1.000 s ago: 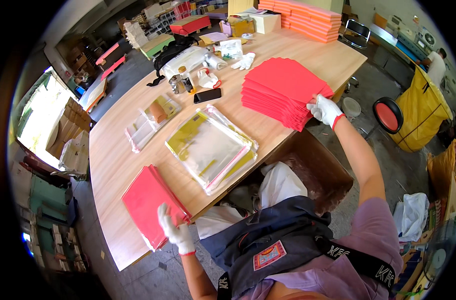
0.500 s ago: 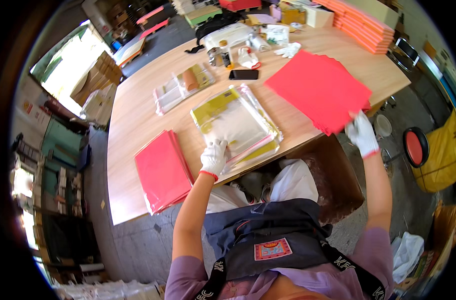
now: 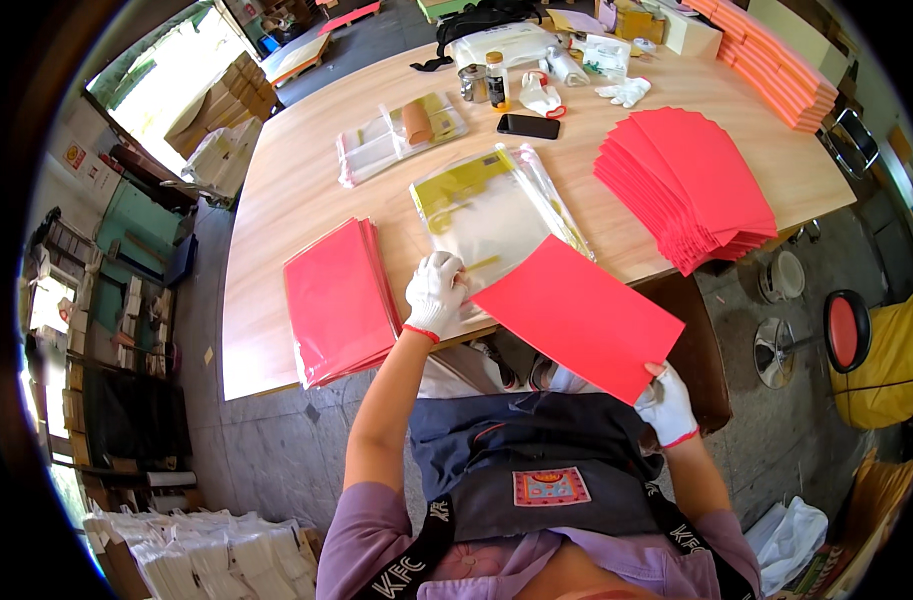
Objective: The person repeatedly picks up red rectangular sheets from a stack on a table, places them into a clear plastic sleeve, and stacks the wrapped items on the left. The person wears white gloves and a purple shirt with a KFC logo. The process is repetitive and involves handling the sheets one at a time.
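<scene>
My right hand (image 3: 667, 405), in a white knit glove with a red cuff, pinches the near right corner of a single red sheet (image 3: 584, 322). The sheet slants over the table's front edge, its far left corner close to my left hand (image 3: 436, 292). Gloved as well, that hand has its fingers curled at the near left corner of a pile of clear plastic bags (image 3: 481, 210) with gold-green printed bands. To the right lies a fanned stack of red sheets (image 3: 681, 185). Red sheets in clear bags (image 3: 338, 300) are piled at the left.
Behind the bags lie a black phone (image 3: 528, 126), a jar (image 3: 497, 82), a metal can (image 3: 473, 84) and a loose white glove (image 3: 624, 92). Another bundle of bags (image 3: 376, 145) sits far left. An open cardboard box (image 3: 698, 350) stands below the front edge, a round stool (image 3: 847, 330) farther right.
My right hand has drawn one red sheet off the fanned stack, bringing it left and nearer, in front of the bags. My left hand stays at the bags' corner. The view has shifted slightly.
</scene>
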Action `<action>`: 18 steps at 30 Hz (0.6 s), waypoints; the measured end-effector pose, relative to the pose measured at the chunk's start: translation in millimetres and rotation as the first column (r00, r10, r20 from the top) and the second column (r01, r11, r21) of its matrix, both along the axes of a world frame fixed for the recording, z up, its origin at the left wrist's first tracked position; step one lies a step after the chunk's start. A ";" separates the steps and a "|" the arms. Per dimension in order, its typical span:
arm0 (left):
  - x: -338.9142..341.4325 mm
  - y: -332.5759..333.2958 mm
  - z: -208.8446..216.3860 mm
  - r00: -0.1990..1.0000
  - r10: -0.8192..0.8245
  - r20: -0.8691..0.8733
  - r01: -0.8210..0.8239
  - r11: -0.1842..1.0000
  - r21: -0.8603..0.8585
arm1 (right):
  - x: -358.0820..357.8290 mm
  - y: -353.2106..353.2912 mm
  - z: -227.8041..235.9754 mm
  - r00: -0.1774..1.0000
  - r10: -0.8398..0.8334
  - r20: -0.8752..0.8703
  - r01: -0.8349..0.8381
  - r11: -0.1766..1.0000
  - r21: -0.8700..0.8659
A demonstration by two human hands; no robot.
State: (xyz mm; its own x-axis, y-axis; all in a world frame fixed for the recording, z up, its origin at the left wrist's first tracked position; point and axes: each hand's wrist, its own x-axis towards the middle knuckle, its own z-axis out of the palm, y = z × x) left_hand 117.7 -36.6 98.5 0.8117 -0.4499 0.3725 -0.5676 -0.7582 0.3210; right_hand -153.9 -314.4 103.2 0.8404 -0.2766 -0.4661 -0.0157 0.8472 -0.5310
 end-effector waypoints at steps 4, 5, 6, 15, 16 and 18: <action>-1.2 -4.9 27.2 0.987 -0.102 -0.123 0.077 0.978 -0.196 | -3.9 -0.6 -13.3 0.983 0.084 0.162 -0.111 0.980 0.166; -0.7 -3.8 32.4 0.974 -0.161 -0.156 0.116 0.957 -0.266 | -0.7 5.5 -4.0 0.995 0.044 0.094 -0.061 0.982 0.181; 4.4 -1.6 28.3 0.921 -0.252 -0.297 0.122 0.911 -0.393 | 1.6 9.3 1.4 1.000 0.005 0.026 -0.010 0.981 0.193; -32.8 -11.6 22.5 0.983 -0.180 0.042 0.185 0.940 -0.286 | -1.2 52.5 24.1 0.998 -0.010 0.063 0.016 0.996 -0.087; -48.8 -19.0 12.7 0.989 -0.133 -0.062 0.078 0.833 -0.548 | -5.2 52.9 20.8 0.994 0.040 0.099 -0.026 0.989 -0.143; -75.1 -43.5 -9.7 0.958 -0.136 -0.250 -0.187 0.361 -0.913 | -11.6 55.2 15.7 0.981 0.078 0.177 -0.056 0.991 -0.124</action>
State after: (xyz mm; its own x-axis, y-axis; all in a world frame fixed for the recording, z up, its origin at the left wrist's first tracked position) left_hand 42.6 -80.0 88.8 0.9424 0.0704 0.3271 -0.3329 0.0996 0.9377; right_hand -165.5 -259.2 118.9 0.9263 -0.2608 -0.2719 0.0355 0.7788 -0.6262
